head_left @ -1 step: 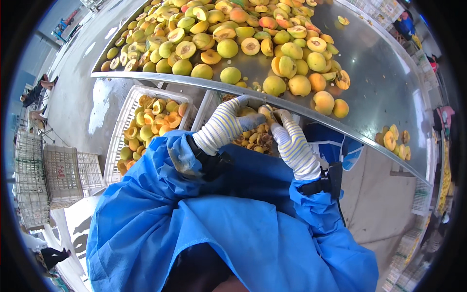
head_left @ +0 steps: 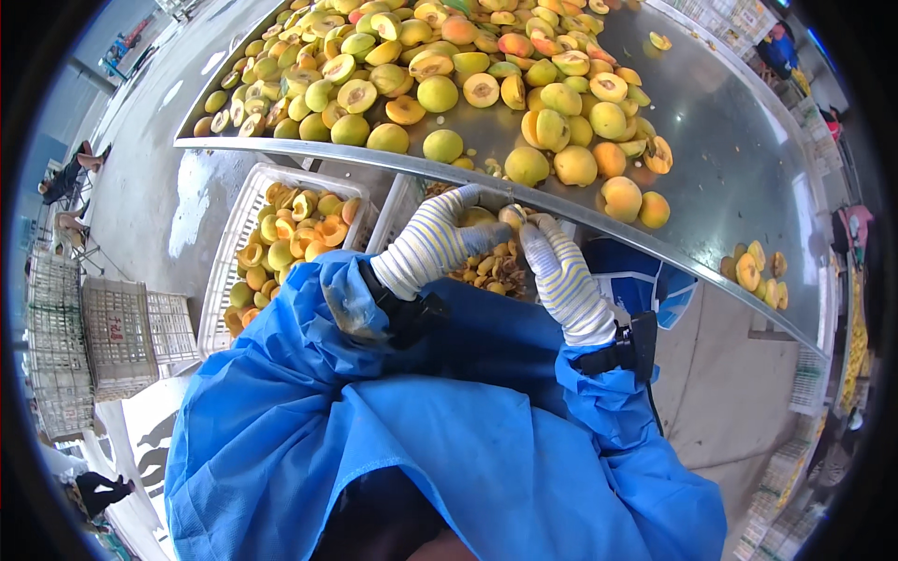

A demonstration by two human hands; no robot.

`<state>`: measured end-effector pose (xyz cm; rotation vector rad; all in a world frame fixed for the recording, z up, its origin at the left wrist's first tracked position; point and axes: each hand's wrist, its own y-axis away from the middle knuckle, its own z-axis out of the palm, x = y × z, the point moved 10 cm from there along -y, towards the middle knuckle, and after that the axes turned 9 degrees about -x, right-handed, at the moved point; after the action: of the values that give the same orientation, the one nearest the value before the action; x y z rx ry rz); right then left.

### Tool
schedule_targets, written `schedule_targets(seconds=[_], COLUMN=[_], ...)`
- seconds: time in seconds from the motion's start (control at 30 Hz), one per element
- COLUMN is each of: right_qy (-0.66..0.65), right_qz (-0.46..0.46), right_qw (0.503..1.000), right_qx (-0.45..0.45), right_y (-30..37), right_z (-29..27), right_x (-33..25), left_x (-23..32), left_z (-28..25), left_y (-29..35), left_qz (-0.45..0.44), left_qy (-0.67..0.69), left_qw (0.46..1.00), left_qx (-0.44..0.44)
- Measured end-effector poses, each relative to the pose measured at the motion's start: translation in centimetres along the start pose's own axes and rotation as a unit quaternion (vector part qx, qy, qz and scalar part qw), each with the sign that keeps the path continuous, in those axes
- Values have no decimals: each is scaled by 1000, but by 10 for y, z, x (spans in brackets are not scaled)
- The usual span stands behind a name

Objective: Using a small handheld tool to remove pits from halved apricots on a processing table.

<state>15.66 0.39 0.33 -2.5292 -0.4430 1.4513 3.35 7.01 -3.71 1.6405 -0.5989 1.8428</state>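
Note:
Just below the near edge of a metal table [head_left: 720, 140], both my hands meet in striped gloves. My left hand [head_left: 426, 245] is closed around a yellowish apricot [head_left: 475, 217]. A smaller pale brown piece [head_left: 512, 216] shows between the fingertips of both hands; whether it is an apricot part or its stone I cannot tell. My right hand [head_left: 559, 271] has its fingers pinched together against that piece, and what lies inside the pinch is hidden. Beneath my hands, pits and scraps [head_left: 496, 268] fill a container.
Many whole and halved apricots [head_left: 412, 65] are heaped on the table, with a small cluster [head_left: 756, 271] at its right. A white crate [head_left: 224, 252] of apricot halves stands at my left. Stacked crates [head_left: 117, 337] are farther left. A blue-and-white object [head_left: 645, 280] is beyond my right wrist.
The piece between my fingertips has turned and shows a paler, rounder side. My right fingertips have shifted slightly; my left hand has barely moved.

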Motion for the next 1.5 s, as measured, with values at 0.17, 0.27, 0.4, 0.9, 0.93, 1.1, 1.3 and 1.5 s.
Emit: schedule_targets(seconds=[0.17, 0.27, 0.4, 0.9, 0.93, 1.1, 1.3, 1.5], right_qy=[-204, -265, -174, -304, -335, -294, -437, -487], right_qz=[160, 223, 243, 226, 215, 153, 275, 287], right_qw=[965, 936, 952, 925, 917, 943, 852, 823], right_qx=[-25, -59, -64, -27, -27, -24, -85, -64], right_y=[1, 2, -1, 6, 4, 2, 16, 17], right_z=[19, 28, 26, 19, 19, 11, 54, 69], right_x=[40, 52, 59, 28, 15, -7, -1, 4], left_x=[0, 4, 7, -1, -1, 9, 16, 24], left_z=[3, 7, 5, -15, -15, -15, -18, -3], left_y=[0, 0, -2, 4, 4, 4, 2, 2], left_qz=[-22, -14, -11, 19, 18, 52, 119, 172], left_qy=[-85, -46, -80, 506, 504, 433, 294, 220], left_qw=[996, 998, 996, 862, 864, 899, 945, 957], left_qx=[-11, -37, -30, -10, -9, 37, 75, 76])
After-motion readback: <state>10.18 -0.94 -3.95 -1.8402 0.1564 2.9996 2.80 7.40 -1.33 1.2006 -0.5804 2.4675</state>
